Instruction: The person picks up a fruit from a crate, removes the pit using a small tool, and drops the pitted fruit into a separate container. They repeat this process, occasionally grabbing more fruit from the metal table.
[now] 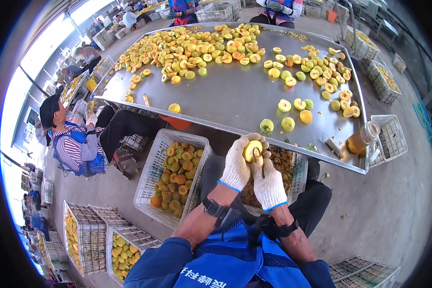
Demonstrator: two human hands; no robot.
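Observation:
My left hand point(240, 161), in a white knit glove stained at the fingers, grips a yellow peach half point(252, 150) with its cut face up. Against that face my right hand point(268, 182), gloved alike, pinches a small tool with a dark looped tip point(257, 154); most of the tool is hidden by the fingers. Both hands are just off the near edge of the metal table point(216, 103). Below them stands a crate point(300, 178) holding brownish pits or scraps. On the table nearby lie green-yellow peach halves point(287, 124).
A peach heap point(192, 48) covers the table's far left. A jar of amber liquid point(364, 138) stands at the right corner. Left of my legs is a crate of peach halves point(144, 192). A co-worker point(79, 134) sits at the left; others are across the table. More crates point(89, 240) stand behind.

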